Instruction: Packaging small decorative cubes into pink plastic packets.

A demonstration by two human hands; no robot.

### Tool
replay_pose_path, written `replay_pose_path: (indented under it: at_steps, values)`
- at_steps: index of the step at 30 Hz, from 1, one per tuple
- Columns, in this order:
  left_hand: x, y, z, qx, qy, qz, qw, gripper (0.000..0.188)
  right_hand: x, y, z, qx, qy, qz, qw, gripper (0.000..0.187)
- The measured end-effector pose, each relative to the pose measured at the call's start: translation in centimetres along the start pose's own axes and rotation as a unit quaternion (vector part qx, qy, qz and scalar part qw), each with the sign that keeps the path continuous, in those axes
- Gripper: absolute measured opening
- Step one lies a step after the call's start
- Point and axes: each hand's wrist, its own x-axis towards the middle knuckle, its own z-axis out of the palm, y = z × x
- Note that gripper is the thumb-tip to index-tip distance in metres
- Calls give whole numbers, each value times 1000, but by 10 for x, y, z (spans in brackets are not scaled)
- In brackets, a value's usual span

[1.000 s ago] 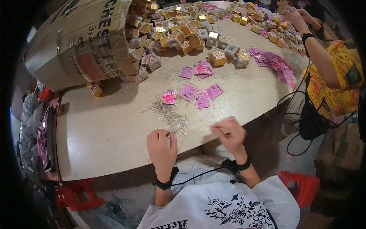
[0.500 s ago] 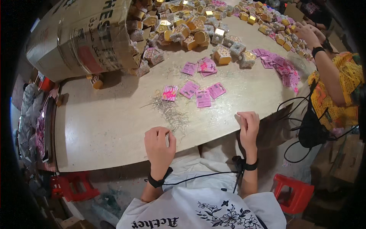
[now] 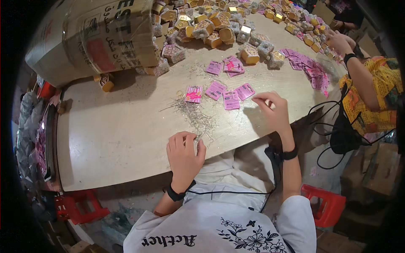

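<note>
My left hand (image 3: 183, 154) lies at the table's near edge, its fingers curled over the near end of a loose heap of thin metal pins (image 3: 196, 118). My right hand (image 3: 274, 111) is stretched further onto the round wooden table (image 3: 118, 135), thumb and forefinger pinched together just right of a few pink cards (image 3: 230, 95). Anything thin between those fingertips is too small to see. One more pink card (image 3: 194, 93) lies at the far end of the pin heap.
A big cardboard box (image 3: 93, 33) lies tipped at the back left, spilling many small gold boxes (image 3: 219, 29). More pink cards (image 3: 314, 69) lie before another person (image 3: 367, 92) at the right. Red stools (image 3: 327, 202) stand on the floor.
My right hand has moved from the table's near edge out toward the pink cards. My left hand has shifted forward onto the pin heap.
</note>
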Motion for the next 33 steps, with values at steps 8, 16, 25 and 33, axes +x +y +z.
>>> replay_pose_path:
  at_steps: [8,16,25,33]
  values:
    - [0,1,2,-3,4,-1,1000,20,27,18,34,-38,-85,-73,993,8]
    - [-5,2,6,24,-1,-41,999,21,40,10,23,-32,-101,-89,990,9]
    - [1,1,8,45,-15,-39,998,23,55,14,20,-100,-171,-131,971,11]
    - [-2,3,3,47,-43,-44,997,24,54,5,28,-98,-230,-125,960,12]
